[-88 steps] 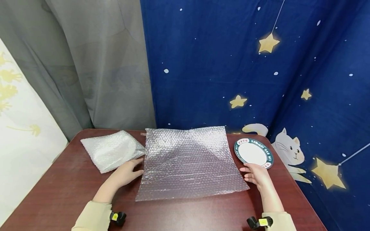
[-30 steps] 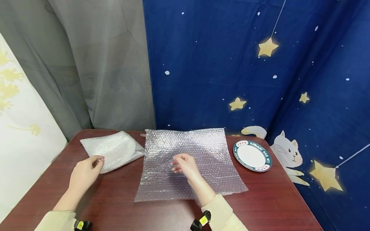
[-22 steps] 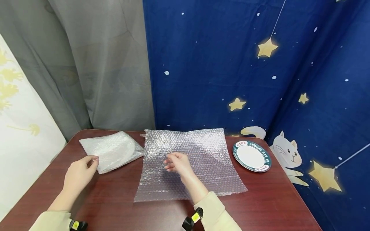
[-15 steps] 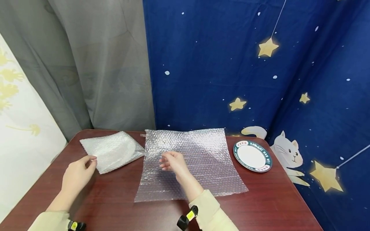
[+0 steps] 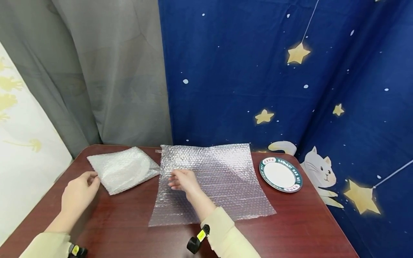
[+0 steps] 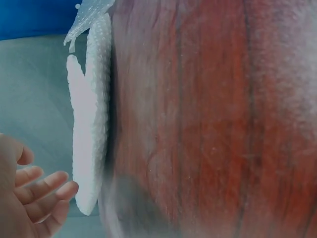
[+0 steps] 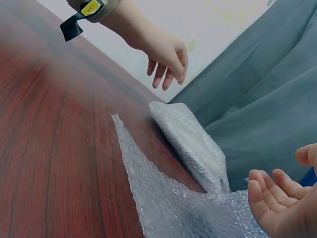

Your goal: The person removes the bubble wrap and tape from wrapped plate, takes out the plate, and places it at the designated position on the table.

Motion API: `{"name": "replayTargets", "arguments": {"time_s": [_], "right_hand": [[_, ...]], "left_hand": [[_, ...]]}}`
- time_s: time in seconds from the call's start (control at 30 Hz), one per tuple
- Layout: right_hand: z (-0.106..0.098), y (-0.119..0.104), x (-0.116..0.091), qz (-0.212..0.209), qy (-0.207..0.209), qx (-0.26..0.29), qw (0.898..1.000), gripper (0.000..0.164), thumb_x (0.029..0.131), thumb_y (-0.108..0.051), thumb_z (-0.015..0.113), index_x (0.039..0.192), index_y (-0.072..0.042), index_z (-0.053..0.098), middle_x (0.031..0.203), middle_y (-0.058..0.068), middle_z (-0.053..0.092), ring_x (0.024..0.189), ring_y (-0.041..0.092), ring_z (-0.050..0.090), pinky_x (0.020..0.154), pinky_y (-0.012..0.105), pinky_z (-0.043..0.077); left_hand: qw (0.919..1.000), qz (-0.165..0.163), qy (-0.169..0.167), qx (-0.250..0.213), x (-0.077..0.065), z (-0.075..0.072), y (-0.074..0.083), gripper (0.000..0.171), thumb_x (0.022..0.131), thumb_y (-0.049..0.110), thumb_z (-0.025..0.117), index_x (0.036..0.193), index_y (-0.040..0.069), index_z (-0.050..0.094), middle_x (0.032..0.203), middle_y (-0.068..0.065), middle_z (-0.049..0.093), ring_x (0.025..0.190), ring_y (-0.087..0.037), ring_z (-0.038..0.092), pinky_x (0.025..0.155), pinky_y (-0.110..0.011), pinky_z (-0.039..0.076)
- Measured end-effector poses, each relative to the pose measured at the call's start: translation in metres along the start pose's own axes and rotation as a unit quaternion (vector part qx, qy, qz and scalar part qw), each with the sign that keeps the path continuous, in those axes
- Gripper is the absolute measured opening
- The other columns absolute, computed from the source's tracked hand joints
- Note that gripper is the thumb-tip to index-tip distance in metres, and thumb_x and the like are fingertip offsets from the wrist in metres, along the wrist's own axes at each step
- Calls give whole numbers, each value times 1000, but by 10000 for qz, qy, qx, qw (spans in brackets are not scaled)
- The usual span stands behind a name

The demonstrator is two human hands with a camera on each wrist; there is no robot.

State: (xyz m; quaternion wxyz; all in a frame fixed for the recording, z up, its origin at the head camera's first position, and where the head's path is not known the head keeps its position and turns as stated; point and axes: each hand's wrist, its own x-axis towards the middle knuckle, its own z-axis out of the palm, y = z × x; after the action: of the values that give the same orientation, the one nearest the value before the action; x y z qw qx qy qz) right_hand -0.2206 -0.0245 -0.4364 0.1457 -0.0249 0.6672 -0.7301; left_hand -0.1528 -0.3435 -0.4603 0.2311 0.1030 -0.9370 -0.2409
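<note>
Left hand (image 5: 76,191) is hovering by the packet (image 5: 122,172), at its left edge, fingers loosely parted, holding nothing. Right hand (image 5: 184,181) is hovering over the sheet (image 5: 222,177), likewise holding nothing. Packet is lying left of sheet: probably light, soft-skinned, perhaps fragile inside; opposite edges are offering the best hold.

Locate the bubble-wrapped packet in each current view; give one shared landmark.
Head: bubble-wrapped packet, left of centre.
Left wrist: tall, narrow shape left of centre.
Right wrist: just right of centre, below the left hand.
Shared landmark: grey curtain, behind it in all three.
</note>
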Motion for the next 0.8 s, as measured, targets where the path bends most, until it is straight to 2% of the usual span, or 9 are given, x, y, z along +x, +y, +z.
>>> {"name": "replayTargets", "arguments": {"time_s": [0.23, 0.3, 0.4, 0.53, 0.67, 0.8], "right_hand": [[10, 7, 11, 96, 17, 132, 9999, 35, 94, -19, 57, 106, 13, 64, 88, 21, 69, 64, 14, 65, 61, 26, 55], [13, 10, 14, 147, 18, 174, 9997, 37, 94, -20, 58, 106, 14, 63, 88, 20, 69, 66, 16, 66, 61, 27, 55], [17, 13, 17, 235, -2, 200, 9995, 41, 93, -24, 59, 109, 14, 62, 90, 21, 69, 70, 20, 68, 63, 28, 55], [23, 17, 20, 406, -53, 278, 9988, 48, 94, -31, 60, 112, 13, 61, 92, 21, 69, 79, 27, 69, 68, 31, 56], [29, 18, 23, 510, -81, 431, 9977, 55, 93, -37, 60, 116, 14, 59, 94, 21, 68, 85, 30, 69, 72, 33, 56], [34, 20, 25, 573, -191, 522, 9968, 61, 93, -40, 59, 119, 15, 56, 102, 25, 66, 88, 32, 68, 76, 36, 55]], "left_hand": [[9976, -592, -64, -343, 6, 3, -10, 38, 95, 23, 49, 114, -8, 59, 93, -23, 65, 84, -41, 60, 64, -48, 43], [9962, -728, -119, -467, 7, 4, -13, 40, 95, 23, 49, 116, -11, 57, 91, -24, 66, 81, -39, 63, 66, -49, 43], [9938, -897, -217, -622, 8, 5, -17, 43, 97, 25, 48, 117, -13, 55, 82, -21, 67, 68, -28, 65, 67, -47, 42], [9893, -1137, -361, -836, 9, 6, -18, 47, 98, 28, 46, 119, -14, 53, 79, -19, 68, 56, -13, 63, 64, -34, 42], [9820, -1337, -525, -1230, 10, 7, -19, 50, 99, 30, 44, 120, -16, 50, 83, -21, 68, 55, -13, 64, 52, -22, 45], [9755, -1475, -613, -1512, 12, 8, -18, 52, 100, 30, 42, 120, -17, 49, 82, -21, 68, 54, -13, 63, 48, -23, 49]]}}
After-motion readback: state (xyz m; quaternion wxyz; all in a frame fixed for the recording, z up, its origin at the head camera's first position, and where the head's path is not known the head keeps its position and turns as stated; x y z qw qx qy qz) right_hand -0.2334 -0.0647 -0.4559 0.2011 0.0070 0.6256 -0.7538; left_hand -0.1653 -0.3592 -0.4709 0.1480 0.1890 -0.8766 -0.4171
